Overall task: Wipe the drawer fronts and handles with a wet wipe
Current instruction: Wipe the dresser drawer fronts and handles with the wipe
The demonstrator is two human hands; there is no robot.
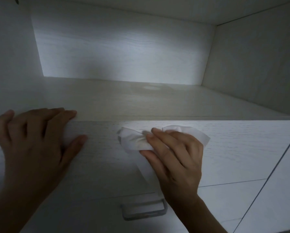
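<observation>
A white wood-grain drawer front fills the lower half of the view, seen from above. My right hand presses a crumpled white wet wipe against the upper middle of that front, fingers on top of the wipe. My left hand lies flat on the top edge of the drawer front at the left, fingers spread over the edge and thumb on the face, holding nothing. A metal bar handle of a lower drawer shows at the bottom centre. A strip of the wipe hangs down towards it.
Above the drawers is an open cabinet compartment with a pale shelf floor, a back panel and a right side wall. Light grey floor tiles lie at the lower right.
</observation>
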